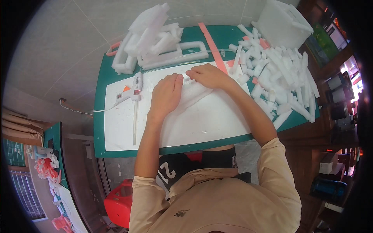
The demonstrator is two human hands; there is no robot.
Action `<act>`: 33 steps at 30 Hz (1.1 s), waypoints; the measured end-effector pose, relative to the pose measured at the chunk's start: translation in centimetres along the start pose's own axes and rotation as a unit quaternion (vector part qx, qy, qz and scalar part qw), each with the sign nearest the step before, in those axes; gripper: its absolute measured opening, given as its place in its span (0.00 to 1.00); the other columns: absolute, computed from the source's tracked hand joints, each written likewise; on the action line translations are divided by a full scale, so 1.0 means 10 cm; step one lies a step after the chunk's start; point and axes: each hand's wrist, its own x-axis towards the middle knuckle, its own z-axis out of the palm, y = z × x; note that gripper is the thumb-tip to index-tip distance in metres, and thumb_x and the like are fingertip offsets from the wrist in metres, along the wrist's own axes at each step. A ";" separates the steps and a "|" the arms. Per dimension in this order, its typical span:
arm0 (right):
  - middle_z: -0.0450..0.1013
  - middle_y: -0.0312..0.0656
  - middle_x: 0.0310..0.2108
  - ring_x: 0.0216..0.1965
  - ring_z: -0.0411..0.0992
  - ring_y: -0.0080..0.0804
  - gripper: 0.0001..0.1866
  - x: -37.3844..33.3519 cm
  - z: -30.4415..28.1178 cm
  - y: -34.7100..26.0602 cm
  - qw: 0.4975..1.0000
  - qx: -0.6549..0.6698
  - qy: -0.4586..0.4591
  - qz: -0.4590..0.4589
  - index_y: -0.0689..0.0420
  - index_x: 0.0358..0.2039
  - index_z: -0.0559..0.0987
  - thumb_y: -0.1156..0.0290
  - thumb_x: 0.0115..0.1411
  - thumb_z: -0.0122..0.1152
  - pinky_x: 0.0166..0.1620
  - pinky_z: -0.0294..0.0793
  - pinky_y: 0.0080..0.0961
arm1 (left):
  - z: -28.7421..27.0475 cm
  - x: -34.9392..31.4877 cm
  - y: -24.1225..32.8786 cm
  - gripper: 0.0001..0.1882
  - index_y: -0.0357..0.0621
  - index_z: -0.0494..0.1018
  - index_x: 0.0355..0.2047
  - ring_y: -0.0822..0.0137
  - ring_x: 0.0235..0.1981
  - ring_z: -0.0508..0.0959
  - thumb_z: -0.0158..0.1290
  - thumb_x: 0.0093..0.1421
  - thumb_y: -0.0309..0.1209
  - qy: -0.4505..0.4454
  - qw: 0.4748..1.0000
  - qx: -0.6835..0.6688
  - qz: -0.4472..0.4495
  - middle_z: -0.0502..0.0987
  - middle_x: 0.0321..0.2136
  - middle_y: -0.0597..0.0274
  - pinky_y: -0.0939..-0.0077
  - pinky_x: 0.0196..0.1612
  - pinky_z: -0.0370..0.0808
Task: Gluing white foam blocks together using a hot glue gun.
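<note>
A white foam piece (194, 95) lies on the white board (210, 132) in front of me. My left hand (168, 92) is closed on its left side, with the fingertips turned away and partly hidden. My right hand (208, 75) has its fingers curled over the far edge, and the thumb side faces my left hand. Left of my left hand, a white hot glue gun (136, 86) with an orange part rests on the board. A long translucent glue stick (135, 124) extends from it toward me.
White foam frames (149, 42) are stacked at the far left of the green table (100, 93). A pink foam strip (211, 44) lies beyond my right hand. Loose foam offcuts (278, 73) cover the right side, before a white foam box (283, 23). A red stool (118, 202) stands below left.
</note>
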 end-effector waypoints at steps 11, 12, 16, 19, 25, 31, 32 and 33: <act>0.77 0.52 0.41 0.44 0.73 0.51 0.28 0.06 0.08 0.11 0.999 0.012 -0.010 0.037 0.61 0.37 0.82 0.47 0.66 0.44 0.51 0.69 0.39 | 0.02 -0.04 0.01 0.20 0.39 0.75 0.39 0.43 0.38 0.75 0.36 0.70 0.40 0.004 1.000 0.011 0.002 0.77 0.35 0.46 0.52 0.42 0.70; 0.77 0.52 0.41 0.44 0.72 0.51 0.28 0.06 0.07 0.11 0.999 0.018 -0.019 0.048 0.61 0.37 0.82 0.47 0.65 0.44 0.51 0.69 0.39 | 0.02 -0.03 0.00 0.20 0.39 0.75 0.39 0.43 0.38 0.75 0.36 0.70 0.40 0.004 1.000 0.011 0.002 0.77 0.35 0.46 0.52 0.42 0.70; 0.77 0.52 0.41 0.44 0.73 0.51 0.28 0.08 0.09 0.15 1.000 0.006 0.008 0.005 0.61 0.37 0.82 0.47 0.66 0.44 0.51 0.69 0.39 | 0.02 -0.04 0.03 0.20 0.39 0.75 0.38 0.43 0.37 0.75 0.36 0.70 0.40 0.023 0.999 0.025 0.025 0.77 0.34 0.46 0.51 0.41 0.70; 0.79 0.46 0.40 0.42 0.74 0.42 0.23 0.06 0.08 0.12 0.999 -0.008 -0.003 0.041 0.59 0.41 0.81 0.53 0.66 0.45 0.48 0.70 0.33 | 0.04 -0.04 0.00 0.20 0.39 0.75 0.38 0.43 0.36 0.75 0.36 0.70 0.40 0.019 0.999 0.023 0.019 0.77 0.34 0.46 0.51 0.41 0.69; 0.78 0.51 0.40 0.43 0.73 0.51 0.28 0.06 0.08 0.09 1.000 -0.005 0.006 0.026 0.61 0.36 0.82 0.48 0.66 0.44 0.51 0.69 0.39 | 0.05 -0.04 -0.03 0.20 0.39 0.74 0.37 0.43 0.37 0.75 0.36 0.70 0.40 0.026 0.999 0.016 0.020 0.77 0.34 0.46 0.51 0.41 0.70; 0.77 0.48 0.44 0.47 0.72 0.48 0.24 0.04 0.07 0.13 0.999 -0.016 0.001 0.031 0.55 0.43 0.81 0.51 0.67 0.42 0.52 0.69 0.38 | 0.05 -0.06 0.02 0.20 0.38 0.74 0.37 0.43 0.36 0.75 0.36 0.70 0.40 0.030 0.999 0.022 0.026 0.77 0.34 0.46 0.51 0.41 0.70; 0.76 0.46 0.45 0.48 0.72 0.48 0.22 0.03 0.08 0.18 0.999 -0.047 -0.013 -0.005 0.53 0.46 0.80 0.54 0.68 0.41 0.53 0.69 0.38 | 0.05 -0.07 0.03 0.20 0.38 0.74 0.37 0.43 0.36 0.75 0.36 0.70 0.40 0.035 0.999 0.020 0.033 0.77 0.34 0.46 0.51 0.41 0.70; 0.76 0.45 0.47 0.49 0.72 0.47 0.21 0.03 0.08 0.21 0.996 -0.077 -0.027 -0.042 0.51 0.49 0.79 0.56 0.68 0.40 0.53 0.69 0.38 | 0.06 -0.06 0.02 0.20 0.38 0.74 0.37 0.43 0.36 0.75 0.36 0.70 0.40 0.034 0.999 0.019 0.034 0.77 0.34 0.46 0.51 0.41 0.70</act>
